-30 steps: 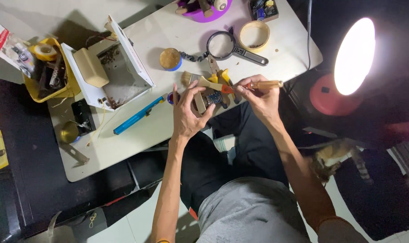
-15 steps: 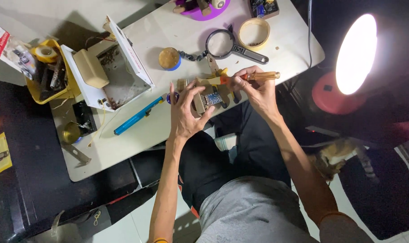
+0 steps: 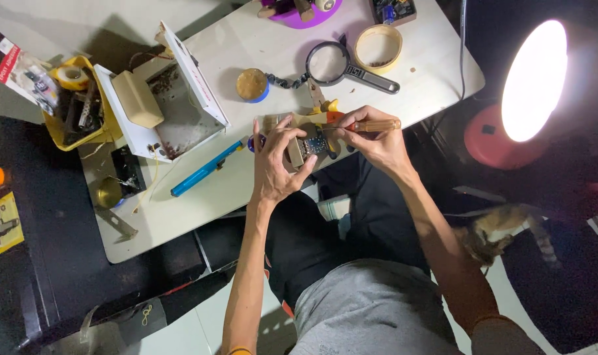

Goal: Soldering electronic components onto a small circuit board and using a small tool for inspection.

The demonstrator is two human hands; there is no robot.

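Cluttered white worktop, lamp glare off to the right. Left hand is closed around a small circuit board at the near edge; looks light, stiff and fragile, so best gripped by its edges. Right hand, just right of it, pinches a screwdriver onto it.

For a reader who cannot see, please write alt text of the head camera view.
Over a white table, the left hand holds a small circuit board while the right hand works on it with an amber-handled screwdriver. A magnifying glass and tape roll lie beyond.
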